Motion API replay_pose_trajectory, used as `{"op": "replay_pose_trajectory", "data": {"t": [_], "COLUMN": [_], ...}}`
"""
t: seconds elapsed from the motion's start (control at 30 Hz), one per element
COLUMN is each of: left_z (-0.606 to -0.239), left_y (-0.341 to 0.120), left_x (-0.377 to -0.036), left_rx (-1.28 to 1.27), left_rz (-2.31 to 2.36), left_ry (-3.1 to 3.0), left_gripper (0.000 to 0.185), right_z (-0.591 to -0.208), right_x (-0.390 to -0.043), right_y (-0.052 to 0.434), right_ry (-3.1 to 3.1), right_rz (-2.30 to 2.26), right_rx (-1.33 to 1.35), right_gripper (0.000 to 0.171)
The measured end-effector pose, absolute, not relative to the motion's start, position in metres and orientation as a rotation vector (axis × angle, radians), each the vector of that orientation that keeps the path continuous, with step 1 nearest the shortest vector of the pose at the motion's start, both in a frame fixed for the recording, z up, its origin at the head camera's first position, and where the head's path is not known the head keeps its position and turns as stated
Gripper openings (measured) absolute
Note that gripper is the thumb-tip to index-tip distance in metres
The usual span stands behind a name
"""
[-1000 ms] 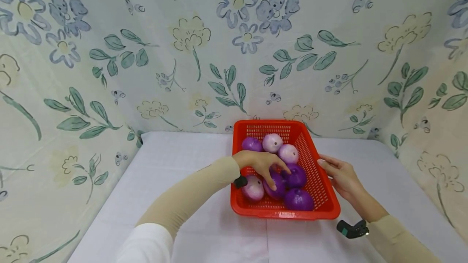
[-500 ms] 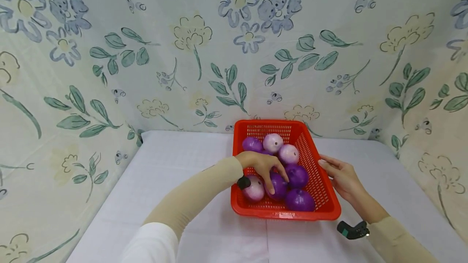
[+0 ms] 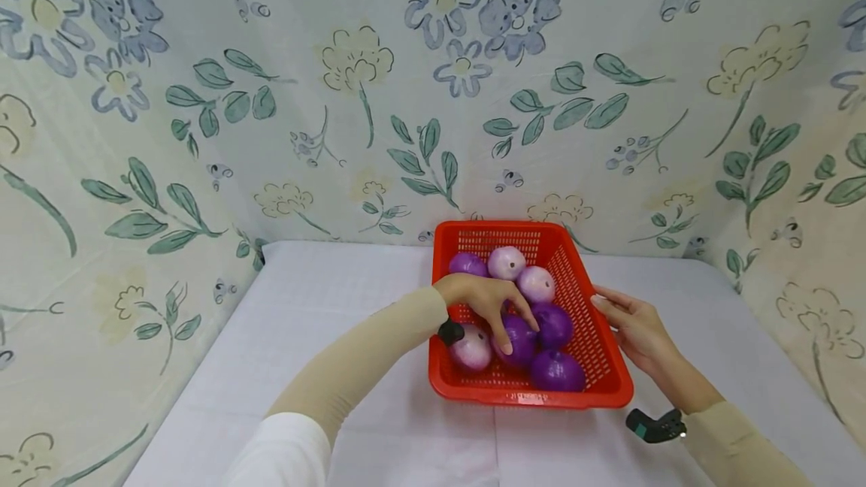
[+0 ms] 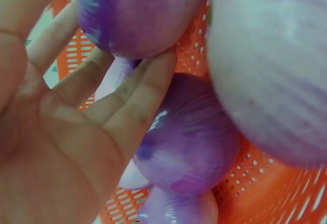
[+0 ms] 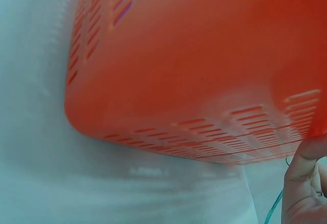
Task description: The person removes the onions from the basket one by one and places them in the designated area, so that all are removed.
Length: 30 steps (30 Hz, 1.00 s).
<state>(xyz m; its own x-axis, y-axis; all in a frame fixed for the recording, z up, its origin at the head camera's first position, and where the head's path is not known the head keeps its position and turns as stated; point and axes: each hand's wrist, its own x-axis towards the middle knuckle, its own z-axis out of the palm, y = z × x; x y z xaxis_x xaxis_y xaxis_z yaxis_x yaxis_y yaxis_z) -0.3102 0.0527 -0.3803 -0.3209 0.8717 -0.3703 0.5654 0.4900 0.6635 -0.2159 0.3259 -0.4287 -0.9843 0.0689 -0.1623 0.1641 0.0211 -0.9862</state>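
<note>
Several onions, some deep purple and some pale, lie in a red plastic basket (image 3: 531, 397). My left hand (image 3: 483, 299) reaches in over the basket's left side, thumb and fingers curved round a purple onion (image 3: 519, 346) near the middle. In the left wrist view, that hand's palm (image 4: 56, 152) fills the left, its fingers against the purple onion (image 4: 145, 17) at the top. With the thumb over the rim, my right hand (image 3: 639, 331) holds the basket's right side. The right wrist view shows the basket wall (image 5: 173, 76) and part of the right hand (image 5: 304, 183) at its edge.
Pale onions (image 3: 507, 264) and a purple onion (image 3: 467, 264) sit toward the basket's far end. Two more purple onions (image 3: 558, 371) lie right of the left hand, a pale onion (image 3: 471, 348) left. White cloth (image 3: 325, 284) covers the table; floral cloth (image 3: 433, 134) hangs behind.
The left fingers, earlier spread partly over the neighbouring purple onion, now curve closer round the middle one. The right hand stays at the basket rim. The head view shifts very slightly.
</note>
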Motion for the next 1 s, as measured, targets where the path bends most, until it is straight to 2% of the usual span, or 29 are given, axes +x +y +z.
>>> {"op": "replay_pose_trajectory", "data": {"t": [0.63,1.0], "left_z": [-0.343,-0.345], "left_y": [0.019,-0.02], "left_x": [-0.326,-0.345], "left_rx": [1.206,1.143], "left_rz": [1.043,1.268], "left_ry": [2.007,2.104], "left_gripper": [0.058,0.058], "right_z": [-0.425,-0.43], "right_x": [-0.217,-0.217], "right_y": [0.326,0.328], "right_ry": [2.199,2.214], "right_rz": [-2.128,-2.086], "right_rx": [0.24,0.228], "right_gripper": [0.078,0.077]}}
